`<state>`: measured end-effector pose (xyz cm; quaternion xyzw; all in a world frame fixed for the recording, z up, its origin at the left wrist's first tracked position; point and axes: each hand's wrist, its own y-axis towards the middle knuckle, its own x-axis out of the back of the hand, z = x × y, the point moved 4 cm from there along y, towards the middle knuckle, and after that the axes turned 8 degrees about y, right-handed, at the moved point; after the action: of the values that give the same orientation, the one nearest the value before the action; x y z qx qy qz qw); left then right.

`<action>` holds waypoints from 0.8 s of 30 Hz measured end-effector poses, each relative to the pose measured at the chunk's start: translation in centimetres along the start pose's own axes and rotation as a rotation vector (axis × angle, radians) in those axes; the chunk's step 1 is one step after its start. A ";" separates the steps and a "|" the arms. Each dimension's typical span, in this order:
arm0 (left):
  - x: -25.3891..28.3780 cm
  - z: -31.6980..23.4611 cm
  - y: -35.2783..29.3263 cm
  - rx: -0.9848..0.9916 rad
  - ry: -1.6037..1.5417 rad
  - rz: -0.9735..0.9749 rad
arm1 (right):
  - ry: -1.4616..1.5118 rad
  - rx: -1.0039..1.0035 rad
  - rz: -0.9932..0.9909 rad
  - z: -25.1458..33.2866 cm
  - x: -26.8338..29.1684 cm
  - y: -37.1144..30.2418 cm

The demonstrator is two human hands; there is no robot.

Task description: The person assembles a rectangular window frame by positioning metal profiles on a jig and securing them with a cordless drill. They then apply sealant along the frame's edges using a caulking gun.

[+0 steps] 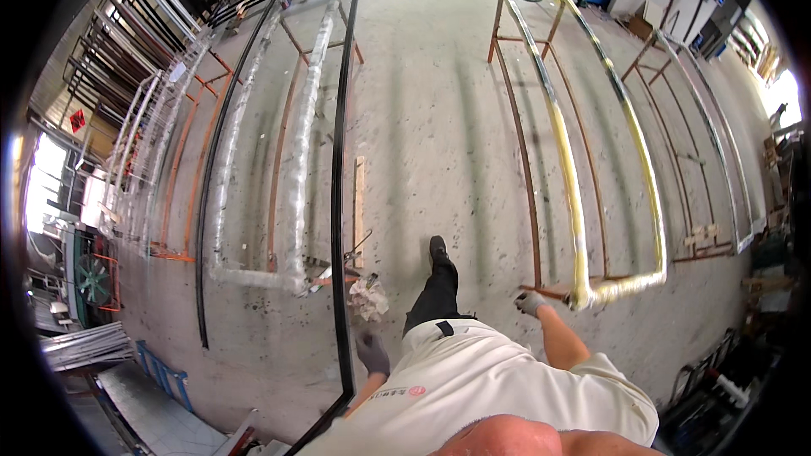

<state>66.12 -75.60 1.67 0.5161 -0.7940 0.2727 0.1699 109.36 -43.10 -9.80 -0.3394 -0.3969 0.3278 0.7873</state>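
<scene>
Person's head (503, 439) nearest; brown-legged rack (565, 160), rails (645, 160) partly yellow-covered.

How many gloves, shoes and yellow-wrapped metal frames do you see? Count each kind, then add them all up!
Gray gloves: 2, on the left hand and right hand
Black shoe: 1
Yellow-wrapped metal frame: 1
Total: 4
</scene>
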 end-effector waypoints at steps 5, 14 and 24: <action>-11.7 -16.4 22.4 -0.344 0.266 -0.017 | 0.163 -0.128 -0.079 7.6 8.0 1.9; -21.1 -33.7 49.6 -0.098 1.014 -0.002 | 0.488 -0.146 -0.367 19.1 23.2 12.0; -25.4 -35.5 54.5 -0.154 0.987 -0.046 | -0.250 -0.134 -0.010 29.9 31.6 39.0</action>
<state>26.37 -18.22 1.78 0.3290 -0.6252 0.4210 0.5689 89.25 11.55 -14.52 -0.3456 -0.5146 0.3364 0.7089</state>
